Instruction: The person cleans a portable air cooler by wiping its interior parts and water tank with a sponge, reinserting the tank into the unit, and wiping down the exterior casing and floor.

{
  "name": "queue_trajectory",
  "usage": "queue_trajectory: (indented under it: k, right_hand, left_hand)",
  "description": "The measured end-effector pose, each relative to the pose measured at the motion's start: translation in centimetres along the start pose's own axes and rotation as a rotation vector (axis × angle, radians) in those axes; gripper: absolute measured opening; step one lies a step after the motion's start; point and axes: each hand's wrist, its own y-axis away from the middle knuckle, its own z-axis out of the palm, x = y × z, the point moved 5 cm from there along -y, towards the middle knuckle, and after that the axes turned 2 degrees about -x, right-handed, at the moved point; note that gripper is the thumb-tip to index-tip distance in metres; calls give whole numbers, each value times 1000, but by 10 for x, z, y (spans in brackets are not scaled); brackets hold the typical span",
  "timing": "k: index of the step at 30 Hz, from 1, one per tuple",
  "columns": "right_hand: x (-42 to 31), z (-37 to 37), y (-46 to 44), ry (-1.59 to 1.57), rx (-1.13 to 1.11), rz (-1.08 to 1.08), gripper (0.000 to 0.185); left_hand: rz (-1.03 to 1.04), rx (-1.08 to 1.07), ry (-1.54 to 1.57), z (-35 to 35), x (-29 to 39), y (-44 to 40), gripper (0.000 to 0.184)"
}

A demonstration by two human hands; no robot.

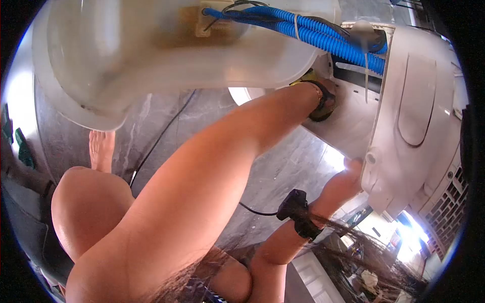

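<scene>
My left hand [329, 92], with a dark band at its wrist, reaches into the recess of a white plastic housing [417, 101]; its fingers are hidden. Partly behind the housing's lower edge, my right hand [352, 172] is close to or touching it, and its fingers cannot be made out. A black device is strapped to that wrist. Blue corrugated hoses [323, 40] run from a large translucent white shell [172, 60] to the top of the housing. A pale cable tie [367, 76] hangs near the hoses.
A black cable [164, 132] crosses the grey floor [273, 187]. My bare foot [102, 144] and knees are at the left and bottom. Dark strands hang at lower right, in front of cluttered items. A dark brick-like pattern [447, 207] shows at far right.
</scene>
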Motion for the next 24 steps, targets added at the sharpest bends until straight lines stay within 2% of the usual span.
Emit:
queue_trajectory:
  k: [3,4,6,7,9,10,12,13,15,19,22,24]
  right_hand:
    - [-35,3,10,105,-22,-35,18]
    - [-25,0,7,102,-16,-32,18]
    - [3,2,-3,287,-184,-110,15]
    - [2,-2,-5,284,-179,-108,15]
    - [3,-5,-7,-27,-286,37,15]
    - [12,-2,-8,-27,-280,39,15]
    - [13,6,-6,450,-87,-364,19]
    - [-5,8,-3,451,-83,-362,19]
    - [-47,9,4,255,-87,-245,19]
    - [-22,8,0,302,-98,-204,17]
    - [-28,8,-4,229,-23,-297,17]
    - [-40,11,-3,328,-32,-387,18]
  left_hand:
    - [35,-34,11,-2,-2,17,27]
    - [46,-48,15,-4,-2,22,27]
    - [72,-74,32,-8,-5,35,26]
    - [82,-87,34,-9,-6,41,26]
    - [93,-120,44,-9,-10,55,26]
    - [96,-128,46,-12,-12,60,26]
    - [107,-157,55,-14,-16,70,26]
    - [108,-170,63,-16,-19,76,26]
    - [110,-199,73,-20,-23,87,26]
    - [87,-231,98,-33,-37,101,25]
    - [55,-215,72,-46,-38,107,25]
    - [31,-127,-20,-57,-29,109,25]
